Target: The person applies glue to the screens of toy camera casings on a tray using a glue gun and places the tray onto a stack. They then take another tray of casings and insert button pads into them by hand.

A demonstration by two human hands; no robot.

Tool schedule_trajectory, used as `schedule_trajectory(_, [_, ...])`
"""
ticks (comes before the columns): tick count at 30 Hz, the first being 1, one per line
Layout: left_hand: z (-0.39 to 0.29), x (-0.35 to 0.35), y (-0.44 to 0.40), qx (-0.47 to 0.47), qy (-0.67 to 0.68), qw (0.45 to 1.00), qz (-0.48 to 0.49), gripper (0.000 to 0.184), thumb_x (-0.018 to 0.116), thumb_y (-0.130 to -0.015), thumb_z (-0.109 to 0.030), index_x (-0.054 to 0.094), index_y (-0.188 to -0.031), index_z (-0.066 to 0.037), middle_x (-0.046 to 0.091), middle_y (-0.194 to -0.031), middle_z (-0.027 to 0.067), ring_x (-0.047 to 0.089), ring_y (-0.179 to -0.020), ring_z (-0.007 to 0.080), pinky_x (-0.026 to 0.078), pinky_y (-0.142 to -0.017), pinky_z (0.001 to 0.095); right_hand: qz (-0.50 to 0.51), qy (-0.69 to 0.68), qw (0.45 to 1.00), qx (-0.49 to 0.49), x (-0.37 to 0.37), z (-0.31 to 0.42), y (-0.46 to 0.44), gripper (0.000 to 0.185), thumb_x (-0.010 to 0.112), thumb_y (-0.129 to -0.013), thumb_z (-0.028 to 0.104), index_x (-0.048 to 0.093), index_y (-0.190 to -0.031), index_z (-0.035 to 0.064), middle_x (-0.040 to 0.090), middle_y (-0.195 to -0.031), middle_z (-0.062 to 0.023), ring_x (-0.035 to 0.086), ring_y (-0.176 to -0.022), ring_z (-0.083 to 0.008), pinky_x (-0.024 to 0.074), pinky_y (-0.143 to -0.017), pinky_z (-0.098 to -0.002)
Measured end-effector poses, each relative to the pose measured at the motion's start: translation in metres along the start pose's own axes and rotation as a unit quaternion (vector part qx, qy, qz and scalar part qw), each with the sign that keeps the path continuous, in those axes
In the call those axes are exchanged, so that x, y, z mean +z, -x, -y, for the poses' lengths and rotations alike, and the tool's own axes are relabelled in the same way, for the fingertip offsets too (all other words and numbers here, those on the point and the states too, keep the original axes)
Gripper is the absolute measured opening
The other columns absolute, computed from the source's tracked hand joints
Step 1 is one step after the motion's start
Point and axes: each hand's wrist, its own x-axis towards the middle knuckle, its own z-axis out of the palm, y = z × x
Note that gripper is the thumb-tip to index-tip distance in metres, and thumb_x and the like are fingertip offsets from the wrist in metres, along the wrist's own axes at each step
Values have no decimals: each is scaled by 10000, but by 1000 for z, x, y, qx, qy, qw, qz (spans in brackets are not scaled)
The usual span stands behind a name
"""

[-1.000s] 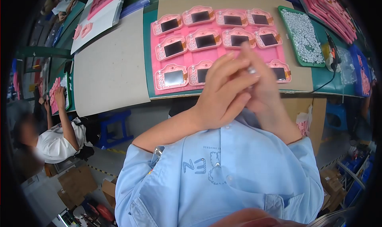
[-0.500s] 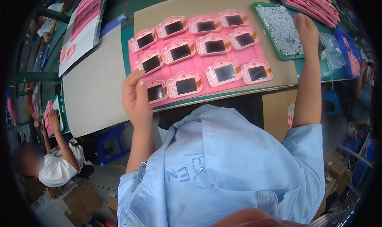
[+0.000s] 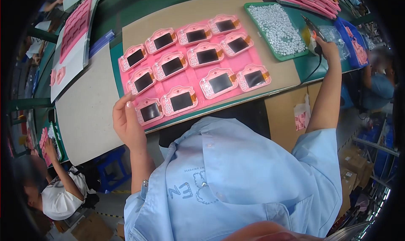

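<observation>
Pink game-console-like shells point(image 3: 179, 101) with dark screens lie in rows on a pink tray point(image 3: 194, 77). My left hand point(image 3: 130, 123) is at the tray's near left corner, beside the lower left shell, thumb and fingers close together; whether anything small is between them is hidden. At the right, my right hand point(image 3: 327, 49) is closed on the handle of a soldering-iron-like tool point(image 3: 311, 26) with a black cord. Left of that tool sits a green tray point(image 3: 275, 55) of small white parts.
A blue bin point(image 3: 356, 51) of pink parts stands at the far right, with stacked pink trays point(image 3: 308, 0) behind. A white board point(image 3: 76, 68) bears a pink tray at the left. Co-workers point(image 3: 63, 196) sit at the lower left and the right.
My hands have parted from in front of my chest. The left moved to the tray's left corner; the right reached right and took hold of the tool. The view has shifted, too.
</observation>
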Motion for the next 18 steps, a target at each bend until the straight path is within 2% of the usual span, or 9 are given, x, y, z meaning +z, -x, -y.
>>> schedule_trajectory(1, [0,-1,1,-2,-1,1000,-3,186,467,-939,-65,573,-1061,26,597,-1030,96,550,-982,143,411,-902,277,28,-32,999,14,-5,2,6,619,703,-679,553,670,-805,-53,646,-760,-140,636,-708,-222,494,-618,-326])
schedule_trajectory(4, [3,-6,2,-10,-3,1000,-12,189,465,-940,-66,573,-1064,27,599,-1026,96,553,-976,141,416,-896,276,-19,-262,964,35,6,-2,24,433,735,-720,403,649,-825,-9,598,-720,-57,569,-617,-129,466,-542,-260])
schedule_trajectory(7, [4,-11,2,-18,2,1000,-19,189,463,-942,-68,572,-1063,27,603,-1022,95,558,-965,136,426,-884,271,13,-477,878,32,12,-18,27,339,681,-796,274,627,-963,-16,635,-808,-63,589,-641,-139,477,-550,-251])
schedule_trajectory(10, [0,-12,0,-23,13,999,-22,187,462,-944,-69,571,-1059,30,608,-1020,97,563,-957,130,434,-873,264,28,-558,828,52,7,-18,45,240,641,-834,220,619,-942,8,662,-827,-106,618,-640,-168,498,-572,-273])
schedule_trajectory(13, [5,-14,0,-25,18,999,-20,188,454,-949,-70,566,-1062,30,614,-1024,104,570,-962,134,436,-880,268,29,-541,840,43,10,-33,41,247,634,-849,194,599,-984,-10,665,-851,-111,623,-661,-171,504,-578,-280])
schedule_trajectory(18, [6,-11,3,-28,21,999,-8,195,443,-955,-65,561,-1080,27,616,-1016,107,573,-969,141,435,-894,279,-113,-540,833,-36,8,-42,36,253,654,-843,163,584,-999,-24,659,-856,-116,615,-646,-175,498,-564,-287])
